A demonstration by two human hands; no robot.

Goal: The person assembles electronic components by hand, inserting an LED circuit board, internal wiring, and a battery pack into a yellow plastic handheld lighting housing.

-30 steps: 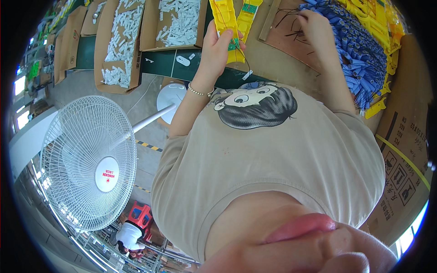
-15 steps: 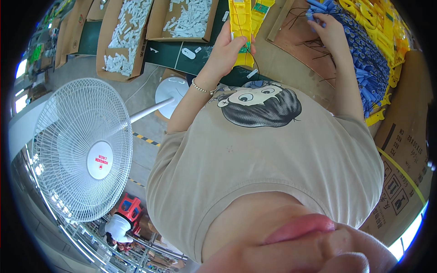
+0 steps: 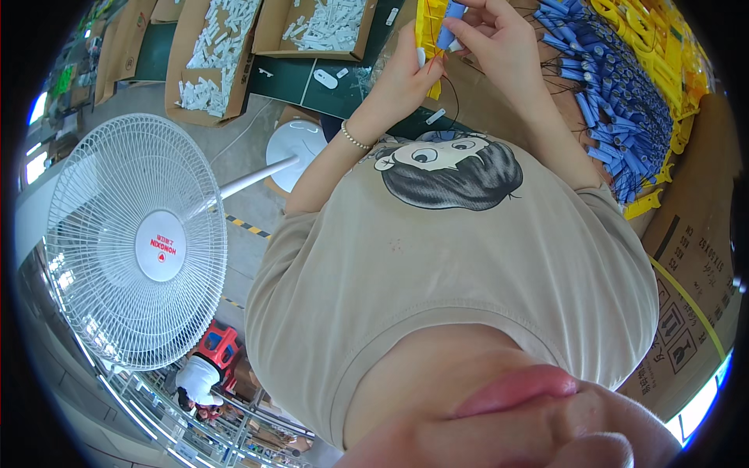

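Note:
My left hand (image 3: 402,84) grips a yellow plastic housing (image 3: 426,33) upright at the top of the view, over the work table. Between the fingers of my right hand (image 3: 505,48) is a blue cylindrical battery (image 3: 450,25), held against the housing's right side. A thin dark wire loops down beside my left fingers. I cannot tell whether the battery sits inside the housing, as my fingers cover part of it. To the right of my right hand lies a heap of blue batteries (image 3: 608,117) with dark wires.
Yellow housings (image 3: 651,47) pile up behind the batteries. Small white parts fill two cardboard boxes (image 3: 243,87) at the upper left; a white oval piece (image 3: 325,79) lies on the green table (image 3: 290,89). A white fan (image 3: 136,242) stands left, a large carton (image 3: 694,226) right. Someone (image 3: 199,378) sits lower left.
My right hand has moved left from the battery heap to the yellow housing, bringing a blue battery. The housing in my left hand has turned and risen slightly.

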